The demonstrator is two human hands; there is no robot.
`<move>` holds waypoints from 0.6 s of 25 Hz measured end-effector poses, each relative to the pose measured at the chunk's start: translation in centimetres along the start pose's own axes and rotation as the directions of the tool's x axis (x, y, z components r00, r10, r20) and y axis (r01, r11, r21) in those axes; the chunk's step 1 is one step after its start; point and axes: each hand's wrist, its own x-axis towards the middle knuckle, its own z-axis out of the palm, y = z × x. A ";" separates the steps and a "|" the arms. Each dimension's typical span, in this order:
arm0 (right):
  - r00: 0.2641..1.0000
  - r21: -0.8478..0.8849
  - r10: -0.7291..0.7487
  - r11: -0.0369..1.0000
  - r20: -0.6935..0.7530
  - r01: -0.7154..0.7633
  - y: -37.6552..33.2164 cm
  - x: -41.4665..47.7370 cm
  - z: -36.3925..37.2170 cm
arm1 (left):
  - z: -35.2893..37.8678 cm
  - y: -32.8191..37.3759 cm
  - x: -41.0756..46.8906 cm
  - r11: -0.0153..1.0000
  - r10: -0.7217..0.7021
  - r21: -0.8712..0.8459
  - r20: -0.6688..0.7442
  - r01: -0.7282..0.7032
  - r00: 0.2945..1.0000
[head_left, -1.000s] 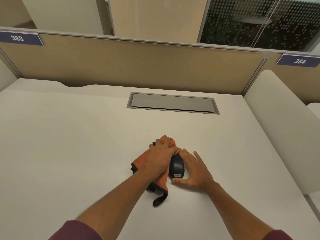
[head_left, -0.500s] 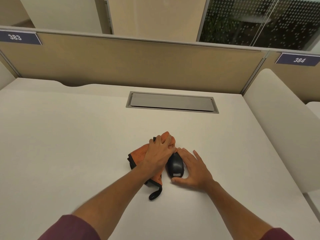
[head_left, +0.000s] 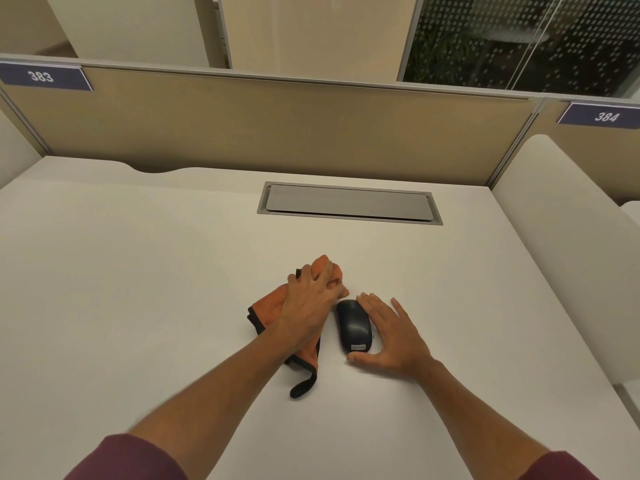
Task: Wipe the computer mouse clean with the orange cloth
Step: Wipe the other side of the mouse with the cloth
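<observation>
A black computer mouse [head_left: 354, 326] lies on the white desk [head_left: 138, 289], its whole top showing. My right hand [head_left: 391, 336] cups its right side, thumb at the near end and fingers along the far edge. The orange cloth [head_left: 273, 306] with black trim sits just left of the mouse, bunched at its far end. My left hand [head_left: 311, 299] rests on the cloth and grips the bunched part. A narrow gap separates cloth and mouse. A black loop of the cloth trails toward me.
A grey cable hatch [head_left: 349, 204] is set into the desk behind the hands. A beige partition [head_left: 277, 129] closes the back, with labels 383 and 384. A rounded white divider [head_left: 568, 244] borders the right side.
My left hand has slid the cloth to the left, off the mouse, so the mouse's top is now uncovered. My right hand has kept its hold on the mouse.
</observation>
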 end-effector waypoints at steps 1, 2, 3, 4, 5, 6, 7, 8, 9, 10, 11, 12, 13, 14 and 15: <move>1.000 0.002 0.000 1.000 0.002 0.000 0.0 0.0 0.0 | -0.2 0.6 0.4 1.000 -0.007 -0.014 0.009 0.008 1.000; 1.000 0.004 0.000 1.000 0.002 0.000 -0.1 0.0 0.0 | -0.4 1.1 0.8 1.000 -0.002 -0.013 0.026 0.002 1.000; 1.000 0.005 0.000 1.000 0.001 0.000 -0.1 0.0 -0.1 | -0.5 1.5 1.0 1.000 0.015 0.002 0.043 -0.015 0.999; 1.000 0.006 -0.002 1.000 -0.001 0.002 -0.1 0.0 -0.1 | -0.5 1.9 1.1 0.999 0.036 0.021 0.056 -0.037 0.998; 1.000 0.006 -0.003 1.000 -0.004 0.003 -0.1 0.0 -0.1 | -0.3 2.0 1.1 0.998 0.055 0.037 0.061 -0.057 0.997; 1.000 0.006 -0.002 1.000 -0.008 0.002 -0.1 0.0 -0.1 | -0.3 1.9 0.9 0.996 0.068 0.045 0.063 -0.071 0.996; 1.000 0.008 0.000 1.000 -0.011 0.000 -0.1 0.0 -0.1 | -0.4 1.6 0.7 0.996 0.080 0.043 0.067 -0.083 0.995; 1.000 0.008 0.002 1.000 -0.011 -0.002 -0.1 0.0 -0.1 | -0.5 1.3 0.4 0.995 0.097 0.028 0.071 -0.099 0.993; 1.000 0.009 0.003 1.000 -0.013 -0.003 -0.1 0.0 0.0 | -0.8 0.8 0.2 0.992 0.125 0.002 0.070 -0.126 0.990; 1.000 0.010 0.004 1.000 -0.015 -0.004 0.0 -0.1 0.0 | -1.1 0.2 0.0 0.986 0.168 -0.030 0.068 -0.166 0.984; 1.000 0.012 0.006 1.000 -0.015 -0.005 0.0 -0.1 0.1 | -1.3 -0.3 -0.3 0.976 0.212 -0.063 0.070 -0.208 0.975; 1.000 0.015 0.009 1.000 -0.015 -0.008 0.0 0.0 0.1 | -1.6 -0.7 -0.5 0.969 0.232 -0.101 0.070 -0.225 0.970; 1.000 0.023 0.012 1.000 -0.016 -0.012 0.0 0.0 0.1 | -1.8 -0.8 -0.8 0.968 0.207 -0.160 0.063 -0.195 0.976; 1.000 0.034 0.016 0.999 -0.017 -0.015 0.0 0.0 0.1 | -1.9 -0.9 -1.0 0.963 0.127 -0.246 0.058 -0.109 0.990; 1.000 0.044 0.018 0.999 -0.020 -0.017 -0.1 0.0 0.1 | -1.9 -0.8 -1.2 0.938 0.007 -0.345 0.061 0.015 0.998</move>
